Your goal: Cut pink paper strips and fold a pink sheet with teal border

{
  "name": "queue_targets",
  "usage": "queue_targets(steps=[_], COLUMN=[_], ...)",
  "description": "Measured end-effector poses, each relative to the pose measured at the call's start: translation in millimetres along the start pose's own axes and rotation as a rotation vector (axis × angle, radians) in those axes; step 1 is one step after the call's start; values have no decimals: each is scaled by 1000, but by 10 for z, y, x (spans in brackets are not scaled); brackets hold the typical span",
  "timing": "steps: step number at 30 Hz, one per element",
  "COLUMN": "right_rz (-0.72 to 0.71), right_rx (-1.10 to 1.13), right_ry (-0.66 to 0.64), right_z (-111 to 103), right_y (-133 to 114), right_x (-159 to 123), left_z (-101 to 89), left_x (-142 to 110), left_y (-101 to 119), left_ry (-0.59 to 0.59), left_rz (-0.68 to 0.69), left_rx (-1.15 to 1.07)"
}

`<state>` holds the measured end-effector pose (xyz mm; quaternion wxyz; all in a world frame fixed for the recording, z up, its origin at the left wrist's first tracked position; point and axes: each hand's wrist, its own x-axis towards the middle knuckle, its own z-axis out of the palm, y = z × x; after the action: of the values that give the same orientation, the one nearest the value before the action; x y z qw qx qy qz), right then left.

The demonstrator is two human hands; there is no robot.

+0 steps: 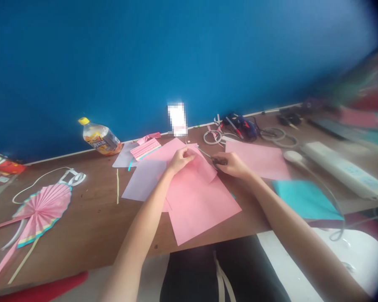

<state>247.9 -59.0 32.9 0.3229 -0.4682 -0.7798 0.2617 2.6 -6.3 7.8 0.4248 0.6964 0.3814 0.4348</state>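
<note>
My left hand [180, 160] pinches the upper edge of a pink sheet of paper [202, 168], which is lifted and curled. Around the dark handles of a pair of scissors [205, 152] the fingers of my right hand [234, 165] are closed. The scissor blades point left toward the lifted sheet; whether they touch it I cannot tell. Under both hands another pink sheet [198, 214] lies on the wooden table [97, 226]. Lilac paper [141, 180] sticks out on the left, with a pleated pink strip [145, 149] above it.
A pleated pink fan [48, 207] lies at the left, near a tilted drink bottle [100, 137]. On the right are a pink sheet [255, 159], teal paper [305, 199], a white power strip [346, 167] and a cable. Tape rings [212, 137] sit at the back, before a blue wall.
</note>
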Motion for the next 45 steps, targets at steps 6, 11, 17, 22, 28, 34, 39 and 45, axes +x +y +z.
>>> queue_targets(steps=[6,11,17,22,28,34,39,45], right_rz=[-39,-49,-33,-34,-44,-45,-35,-24], right_rx=[-153,-295,-379,-330,-222,-207,-212,-138], right_ry=[20,16,11,-11,-39,-40,-26,-20], right_z=[24,22,-1,-7,-4,6,7,5], right_y=[-6,34,86,50,0,25,25,8], right_x=[10,7,3,0,-4,-3,-5,-4], left_z=[1,-17,-37,-30,-22,-36,-35,-32], left_x=[9,-6,-19,-23,-34,-26,-35,-38], left_y=[-34,-24,-19,13,30,14,38,57], left_ry=[4,-23,-34,-32,-32,-43,-50,-27], left_rz=[-39,-77,-85,-99,-122,-122,-123,-147], left_rx=[-64,-159,-195,-196,-223,-251,-262,-263])
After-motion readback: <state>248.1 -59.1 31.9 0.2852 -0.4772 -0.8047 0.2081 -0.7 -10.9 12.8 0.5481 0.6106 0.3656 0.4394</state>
